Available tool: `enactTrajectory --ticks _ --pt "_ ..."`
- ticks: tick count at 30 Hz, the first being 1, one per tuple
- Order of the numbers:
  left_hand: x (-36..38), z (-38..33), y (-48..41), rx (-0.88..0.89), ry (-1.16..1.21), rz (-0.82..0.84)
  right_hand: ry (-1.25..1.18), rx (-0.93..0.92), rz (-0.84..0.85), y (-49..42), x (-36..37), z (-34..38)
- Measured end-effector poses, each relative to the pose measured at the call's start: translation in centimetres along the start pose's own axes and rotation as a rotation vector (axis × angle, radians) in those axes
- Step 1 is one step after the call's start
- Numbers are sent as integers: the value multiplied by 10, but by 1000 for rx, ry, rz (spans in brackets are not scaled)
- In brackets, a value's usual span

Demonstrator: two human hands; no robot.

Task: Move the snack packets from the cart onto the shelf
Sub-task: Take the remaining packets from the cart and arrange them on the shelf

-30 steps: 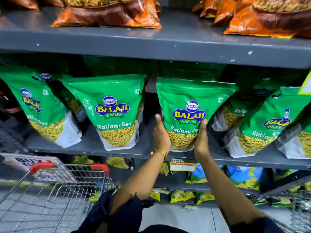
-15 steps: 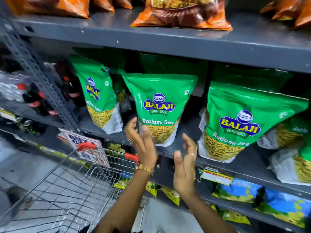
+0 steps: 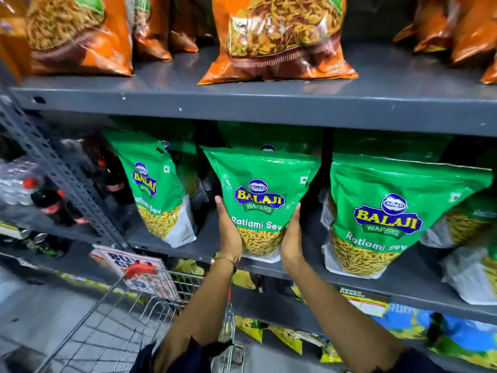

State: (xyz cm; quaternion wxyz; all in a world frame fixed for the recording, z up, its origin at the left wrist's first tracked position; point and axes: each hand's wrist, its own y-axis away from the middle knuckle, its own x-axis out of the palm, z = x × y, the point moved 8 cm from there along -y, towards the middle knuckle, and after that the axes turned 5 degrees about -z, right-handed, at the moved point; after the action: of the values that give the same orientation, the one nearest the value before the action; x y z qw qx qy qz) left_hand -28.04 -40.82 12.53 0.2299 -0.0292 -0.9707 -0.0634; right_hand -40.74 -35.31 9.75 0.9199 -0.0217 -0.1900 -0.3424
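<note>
A green Balaji Ratlami Sev packet (image 3: 262, 195) stands upright on the grey middle shelf (image 3: 204, 251). My left hand (image 3: 228, 230) presses its left side and my right hand (image 3: 291, 238) presses its right side, so both hold its lower part. A second green packet (image 3: 154, 189) stands to its left and a third (image 3: 387, 211) to its right. The wire cart (image 3: 129, 319) with red handle grips sits at the lower left, and I see no packets in its visible part.
Orange snack bags (image 3: 279, 39) fill the upper shelf. Dark bottles (image 3: 51, 203) stand on the rack to the left, behind a slotted upright post (image 3: 61, 179). Yellow and blue packets (image 3: 457, 337) lie on the lower shelf. More green packets crowd the far right.
My hands left the right-hand packet, came away open, then closed on the sides of the middle packet. The view swung left and upward.
</note>
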Motion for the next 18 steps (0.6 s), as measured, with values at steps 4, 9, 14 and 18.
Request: enactTrajectory --ticks 4,9,14,18 --pt "1 -4 1 10 -31 -43 39 -14 -30 -3 -3 -4" --pt "-25 -16 25 176 -148 -217 70 -53 -265 36 -25 10" --pt "-87 -42 73 592 -244 -463 187 -209 -106 134 -13 -3" --pt "-144 -81 58 685 -188 -571 330 -121 292 161 46 -27"
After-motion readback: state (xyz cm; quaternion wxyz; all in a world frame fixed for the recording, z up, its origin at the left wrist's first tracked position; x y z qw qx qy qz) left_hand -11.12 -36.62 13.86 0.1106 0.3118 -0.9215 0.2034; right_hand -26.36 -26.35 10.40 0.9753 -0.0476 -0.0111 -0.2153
